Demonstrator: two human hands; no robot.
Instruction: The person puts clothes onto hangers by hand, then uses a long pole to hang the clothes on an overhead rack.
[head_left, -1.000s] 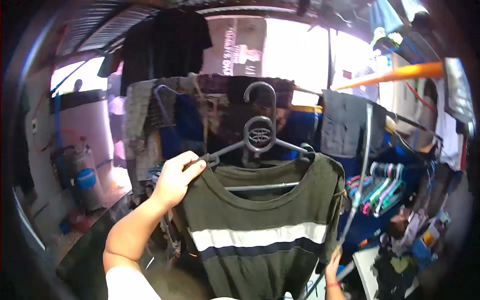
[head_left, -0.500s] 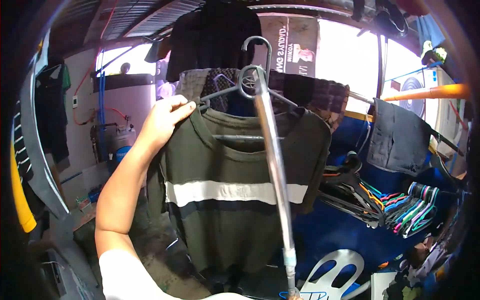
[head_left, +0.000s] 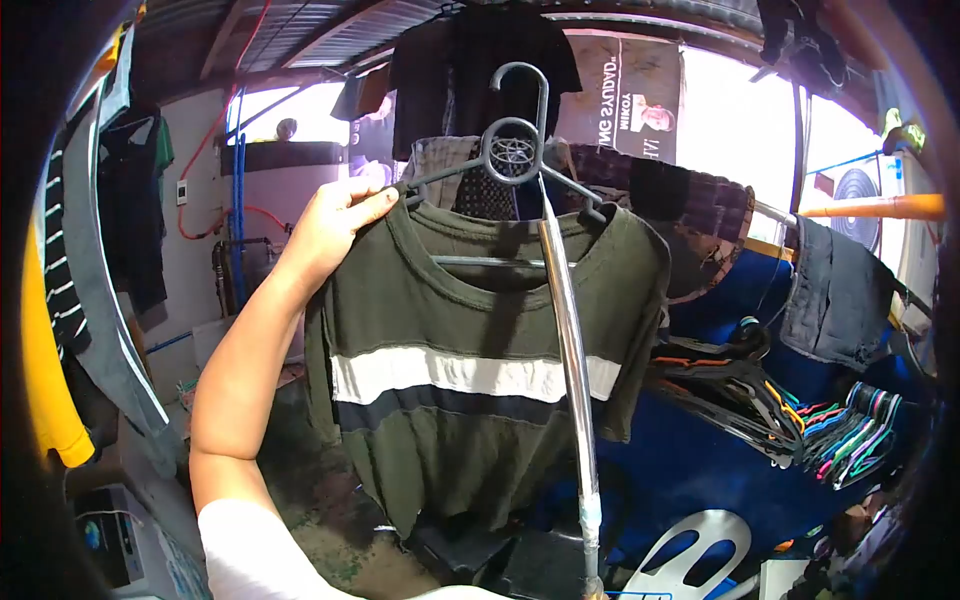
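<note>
A dark green T-shirt (head_left: 450, 440) with a white and a black chest band hangs on a grey plastic hanger (head_left: 515, 150). My left hand (head_left: 345, 215) is closed on the shirt's shoulder and the hanger's arm, with thumb and fingers pinched together. A shiny metal pole (head_left: 568, 350) rises in front of the shirt, its tip meeting the hanger just below the round centre. At the bottom edge, a small bit of my right hand (head_left: 593, 590) appears round the pole's lower end; most of that hand is out of frame.
Black hangers (head_left: 730, 390) and coloured hangers (head_left: 855, 435) hang at right. A white plastic chair (head_left: 695, 555) stands below. Behind are a black shirt (head_left: 480, 80), patterned cloths (head_left: 700, 220) and grey trousers (head_left: 840, 290). More clothes (head_left: 60, 350) hang at left.
The view has shifted a little to the left, so the background sits further right. The shirt hangs slightly more tilted, and the pole's tip is lower against the hanger. My left hand keeps its grip.
</note>
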